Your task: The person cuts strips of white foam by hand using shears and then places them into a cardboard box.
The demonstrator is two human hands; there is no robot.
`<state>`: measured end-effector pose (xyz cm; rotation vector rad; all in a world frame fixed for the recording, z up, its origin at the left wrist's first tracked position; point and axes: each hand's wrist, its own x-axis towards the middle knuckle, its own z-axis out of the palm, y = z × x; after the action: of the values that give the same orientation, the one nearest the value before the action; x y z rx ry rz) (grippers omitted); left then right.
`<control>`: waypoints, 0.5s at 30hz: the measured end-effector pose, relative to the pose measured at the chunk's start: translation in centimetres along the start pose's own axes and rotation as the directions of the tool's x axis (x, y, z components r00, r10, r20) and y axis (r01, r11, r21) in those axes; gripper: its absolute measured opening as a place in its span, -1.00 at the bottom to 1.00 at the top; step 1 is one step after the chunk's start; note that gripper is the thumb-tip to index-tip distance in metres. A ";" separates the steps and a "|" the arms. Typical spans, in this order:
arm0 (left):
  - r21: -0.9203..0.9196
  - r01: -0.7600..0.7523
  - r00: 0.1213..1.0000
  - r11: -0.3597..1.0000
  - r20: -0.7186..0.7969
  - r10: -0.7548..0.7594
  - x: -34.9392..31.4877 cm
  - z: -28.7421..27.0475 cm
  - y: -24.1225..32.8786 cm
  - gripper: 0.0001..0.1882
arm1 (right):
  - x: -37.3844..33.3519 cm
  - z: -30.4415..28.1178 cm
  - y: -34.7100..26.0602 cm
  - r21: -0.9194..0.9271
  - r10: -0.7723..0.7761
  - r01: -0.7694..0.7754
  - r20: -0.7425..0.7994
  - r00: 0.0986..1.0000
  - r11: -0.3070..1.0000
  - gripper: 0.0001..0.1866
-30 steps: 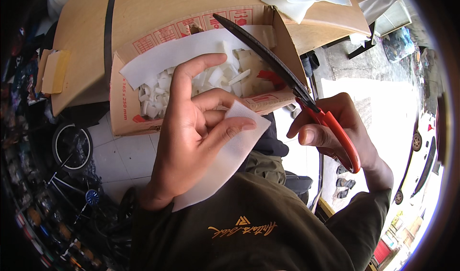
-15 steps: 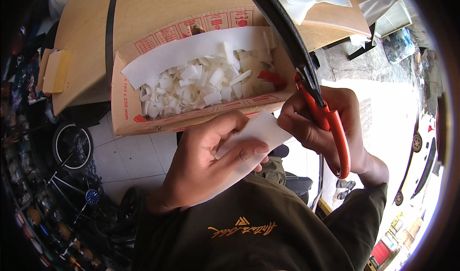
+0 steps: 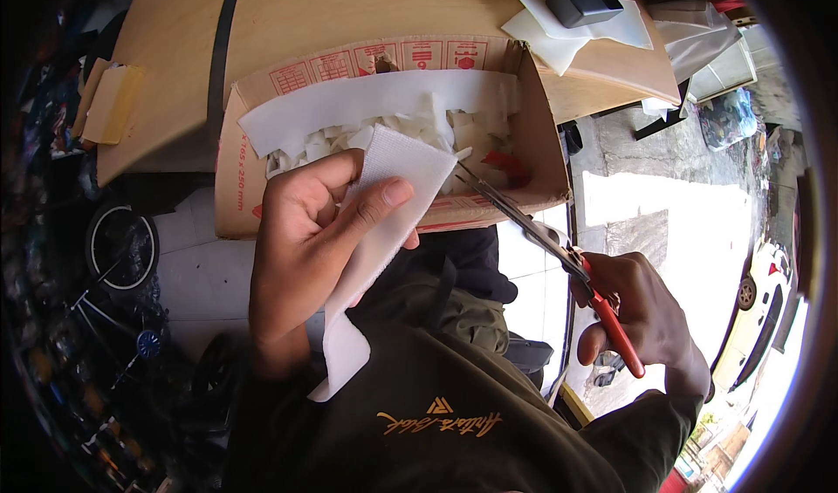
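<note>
A long white strip of foam-like sheet (image 3: 397,166) is pinched in my left hand (image 3: 314,240), thumb on top and fingers behind. Its loose lower end curls down over my dark shirt. My right hand (image 3: 642,310) grips a pair of scissors (image 3: 546,240) by the red handles. The dark blades point up and left, their tips close to the strip's upper right edge. Behind both hands stands an open cardboard box (image 3: 240,174) holding many small white cut pieces (image 3: 301,153). A longer white strip (image 3: 384,96) lies along its far inner wall, and something red (image 3: 506,167) lies inside at the right.
The box stands by a wooden table (image 3: 340,13). On the table's right, a black block (image 3: 583,4) rests on white sheets (image 3: 532,35); a yellow-brown carton (image 3: 113,105) is at the far left. A bicycle wheel (image 3: 92,249) shows at lower left, a parked car (image 3: 755,310) at right.
The scissors have swung down from pointing upward to lie beside the strip. My right hand has let go of the strip's end. My left hand has lifted the strip up and left.
</note>
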<state>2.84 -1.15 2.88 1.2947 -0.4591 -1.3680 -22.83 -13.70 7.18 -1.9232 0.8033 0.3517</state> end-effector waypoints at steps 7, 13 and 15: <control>0.097 0.006 0.997 0.995 0.081 -0.014 0.5 0.7 -0.8 -0.71 | 2.6 -0.6 -1.4 -0.132 0.010 -0.005 0.041 0.999 0.991 -0.30; 0.123 0.075 0.990 0.990 0.113 -0.089 0.8 0.0 -0.5 -0.70 | 3.8 -0.9 -2.6 -0.160 -0.003 0.011 0.045 0.999 0.987 -0.34; 0.136 0.034 0.994 0.990 0.097 -0.047 0.9 0.1 -0.6 -0.70 | 3.9 -0.9 -2.7 -0.222 -0.063 0.068 0.030 0.998 0.973 -0.35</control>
<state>2.70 -1.79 2.00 1.3544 -0.6052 -1.4616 -18.24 -15.16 7.26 -2.1456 0.7074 0.4372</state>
